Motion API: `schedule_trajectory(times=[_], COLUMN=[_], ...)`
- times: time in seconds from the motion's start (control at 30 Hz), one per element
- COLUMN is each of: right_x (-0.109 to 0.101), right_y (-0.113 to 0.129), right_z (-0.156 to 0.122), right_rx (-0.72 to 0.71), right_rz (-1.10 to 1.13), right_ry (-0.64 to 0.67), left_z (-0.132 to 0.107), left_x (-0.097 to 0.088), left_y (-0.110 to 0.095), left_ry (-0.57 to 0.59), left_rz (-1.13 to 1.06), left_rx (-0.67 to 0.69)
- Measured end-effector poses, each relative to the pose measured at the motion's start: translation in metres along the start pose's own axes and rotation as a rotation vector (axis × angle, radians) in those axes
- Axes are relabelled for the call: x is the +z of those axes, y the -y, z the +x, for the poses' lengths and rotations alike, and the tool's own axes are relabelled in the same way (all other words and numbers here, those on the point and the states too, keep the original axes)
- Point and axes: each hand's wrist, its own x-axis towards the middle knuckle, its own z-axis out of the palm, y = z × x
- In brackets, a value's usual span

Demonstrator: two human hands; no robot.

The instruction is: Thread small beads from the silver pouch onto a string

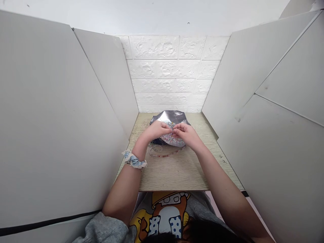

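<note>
My left hand [160, 129] and my right hand [186, 132] meet fingertip to fingertip, each closed in a pinch. Whatever lies between the fingers is too small to make out. Just beneath them, a silver foil bag [174, 116] lies spread on the table, dark on its left side. Many tiny multicoloured beads [168, 138] are heaped on its shiny surface, partly hidden by my hands. In front of the bag, a strand of pink and reddish beads [165, 156] curves across the tabletop, with a thin pale loop at its left end.
The narrow wooden table [174, 175] stands between a grey-white panel [108, 67] on the left and another panel [238, 74] on the right. A white brick-patterned wall [167, 69] closes off the back. Two small shiny bits [222, 159] lie near the right edge.
</note>
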Motion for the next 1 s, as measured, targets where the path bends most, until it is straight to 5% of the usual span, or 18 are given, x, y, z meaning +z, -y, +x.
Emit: schedule_trajectory(times=[1.0], right_x=[-0.0004], right_y=[-0.0057], right_z=[0.0039], right_rx=[-0.007], right_rz=[0.141], right_ry=[-0.029], left_z=[0.0006], left_x=[0.0034], left_y=[-0.0021], left_ry=[-0.139], left_rz=[-0.130], left_rx=[0.013])
